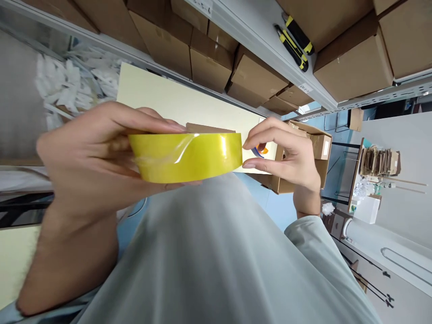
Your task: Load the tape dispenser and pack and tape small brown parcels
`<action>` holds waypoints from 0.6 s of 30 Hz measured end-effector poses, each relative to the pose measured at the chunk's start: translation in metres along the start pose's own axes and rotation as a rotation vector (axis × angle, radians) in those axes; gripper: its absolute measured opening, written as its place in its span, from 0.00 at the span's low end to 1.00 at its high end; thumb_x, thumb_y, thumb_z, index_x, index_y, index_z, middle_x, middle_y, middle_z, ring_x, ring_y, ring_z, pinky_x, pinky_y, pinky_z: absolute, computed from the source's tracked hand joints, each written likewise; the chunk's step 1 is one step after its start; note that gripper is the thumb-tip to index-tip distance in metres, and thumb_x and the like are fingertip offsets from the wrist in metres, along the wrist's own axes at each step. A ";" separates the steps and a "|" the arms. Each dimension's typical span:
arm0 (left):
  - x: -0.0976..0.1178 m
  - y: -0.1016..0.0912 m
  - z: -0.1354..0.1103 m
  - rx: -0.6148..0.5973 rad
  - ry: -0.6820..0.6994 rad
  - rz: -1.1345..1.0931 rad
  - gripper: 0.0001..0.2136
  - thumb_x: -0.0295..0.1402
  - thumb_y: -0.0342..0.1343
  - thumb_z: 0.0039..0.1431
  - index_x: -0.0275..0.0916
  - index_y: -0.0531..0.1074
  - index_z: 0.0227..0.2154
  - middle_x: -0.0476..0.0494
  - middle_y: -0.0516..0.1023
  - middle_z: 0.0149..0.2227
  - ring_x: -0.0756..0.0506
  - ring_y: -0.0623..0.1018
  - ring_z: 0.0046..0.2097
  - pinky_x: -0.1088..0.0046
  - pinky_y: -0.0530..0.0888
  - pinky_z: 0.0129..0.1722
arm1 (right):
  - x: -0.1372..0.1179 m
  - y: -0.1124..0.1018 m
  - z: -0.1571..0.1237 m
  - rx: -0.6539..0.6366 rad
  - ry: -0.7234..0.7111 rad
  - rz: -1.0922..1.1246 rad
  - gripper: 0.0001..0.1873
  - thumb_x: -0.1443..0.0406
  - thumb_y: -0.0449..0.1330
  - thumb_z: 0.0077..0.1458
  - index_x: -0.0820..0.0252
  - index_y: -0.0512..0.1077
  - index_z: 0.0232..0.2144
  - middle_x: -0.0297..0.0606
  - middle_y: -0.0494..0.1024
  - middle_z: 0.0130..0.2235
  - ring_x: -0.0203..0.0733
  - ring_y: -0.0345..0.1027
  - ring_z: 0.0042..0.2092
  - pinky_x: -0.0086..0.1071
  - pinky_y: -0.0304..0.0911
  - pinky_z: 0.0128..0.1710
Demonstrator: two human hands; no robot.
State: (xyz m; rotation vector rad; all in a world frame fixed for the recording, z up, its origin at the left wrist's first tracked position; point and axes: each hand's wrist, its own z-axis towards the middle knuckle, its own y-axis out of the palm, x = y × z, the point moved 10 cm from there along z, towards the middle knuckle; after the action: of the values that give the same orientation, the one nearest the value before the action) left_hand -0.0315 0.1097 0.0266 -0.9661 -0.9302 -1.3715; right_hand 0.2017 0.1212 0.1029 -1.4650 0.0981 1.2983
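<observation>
A wide roll of clear yellow packing tape (pixel 192 157) is held up in front of my torso, its glossy outer face towards me. My left hand (pixel 91 153) grips the roll at its left side, fingers over the top edge and thumb side beneath. My right hand (pixel 283 150) is at the roll's right end, thumb and forefinger curved and apart, their tips close to the tape's edge. Whether the tips touch the tape I cannot tell. Behind the roll, part of a brown cardboard piece (pixel 211 128) shows on the pale yellow tabletop (pixel 151 92).
A blue and orange object (pixel 260 150) lies beyond my right fingers. An open carton (pixel 281 177) stands at the table's right end. Shelves of cardboard boxes (pixel 211 63) run along the back, with two yellow-black utility knives (pixel 295 42) on a ledge. White plastic scraps (pixel 67 85) are heaped at left.
</observation>
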 end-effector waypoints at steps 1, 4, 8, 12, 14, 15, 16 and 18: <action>-0.001 0.000 0.000 0.008 0.010 -0.006 0.39 0.46 0.91 0.26 0.47 0.88 0.48 0.47 0.90 0.43 0.38 0.89 0.42 0.59 0.88 0.35 | 0.001 0.001 0.000 -0.024 -0.003 0.000 0.15 0.51 0.69 0.76 0.55 0.84 0.51 0.37 0.82 0.46 0.40 0.79 0.46 0.38 0.80 0.48; -0.005 -0.003 -0.001 0.073 0.083 -0.060 0.37 0.49 0.90 0.28 0.49 0.89 0.46 0.46 0.88 0.38 0.38 0.88 0.38 0.58 0.87 0.32 | 0.001 0.002 -0.001 -0.070 -0.021 -0.041 0.12 0.54 0.68 0.77 0.56 0.83 0.49 0.37 0.81 0.45 0.39 0.78 0.45 0.36 0.78 0.46; -0.014 0.001 0.000 0.092 0.152 -0.111 0.39 0.62 0.87 0.28 0.47 0.87 0.43 0.49 0.84 0.33 0.41 0.85 0.33 0.56 0.87 0.32 | -0.003 0.007 -0.003 -0.100 -0.028 -0.051 0.09 0.59 0.66 0.78 0.57 0.82 0.48 0.38 0.81 0.45 0.39 0.77 0.44 0.35 0.76 0.45; -0.019 0.003 0.001 0.091 0.225 -0.124 0.43 0.66 0.86 0.24 0.45 0.84 0.43 0.51 0.81 0.32 0.45 0.82 0.31 0.62 0.84 0.27 | -0.006 0.009 -0.004 -0.046 -0.011 0.026 0.09 0.62 0.61 0.79 0.58 0.80 0.45 0.37 0.80 0.43 0.37 0.75 0.42 0.34 0.75 0.43; -0.023 0.001 0.000 0.105 0.221 -0.127 0.43 0.65 0.87 0.24 0.44 0.84 0.43 0.51 0.81 0.32 0.45 0.82 0.30 0.63 0.84 0.27 | -0.005 0.008 -0.005 -0.012 0.002 0.033 0.09 0.61 0.61 0.79 0.57 0.79 0.44 0.37 0.80 0.43 0.37 0.74 0.42 0.34 0.74 0.42; -0.025 0.000 0.000 0.115 0.202 -0.128 0.43 0.64 0.87 0.24 0.44 0.84 0.43 0.51 0.81 0.33 0.45 0.83 0.31 0.63 0.85 0.28 | -0.003 0.008 -0.005 -0.005 0.009 0.030 0.09 0.60 0.63 0.78 0.57 0.79 0.44 0.37 0.80 0.43 0.37 0.74 0.42 0.34 0.74 0.42; -0.025 0.000 -0.001 0.122 0.190 -0.130 0.43 0.63 0.88 0.25 0.44 0.83 0.43 0.50 0.82 0.33 0.44 0.83 0.32 0.62 0.85 0.28 | -0.001 0.008 -0.006 -0.004 0.018 0.025 0.10 0.57 0.65 0.77 0.57 0.79 0.45 0.37 0.80 0.43 0.38 0.74 0.43 0.34 0.74 0.41; -0.020 0.004 -0.001 0.105 0.163 -0.128 0.39 0.60 0.88 0.31 0.44 0.83 0.44 0.49 0.84 0.35 0.42 0.86 0.34 0.62 0.87 0.30 | 0.001 0.006 -0.007 0.001 0.033 0.007 0.15 0.52 0.69 0.74 0.57 0.80 0.47 0.38 0.81 0.44 0.39 0.75 0.43 0.35 0.75 0.41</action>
State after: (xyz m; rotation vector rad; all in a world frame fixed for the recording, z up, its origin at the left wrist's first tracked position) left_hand -0.0271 0.1157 0.0073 -0.7143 -0.9432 -1.4699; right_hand 0.2027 0.1145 0.0967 -1.4867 0.1252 1.2802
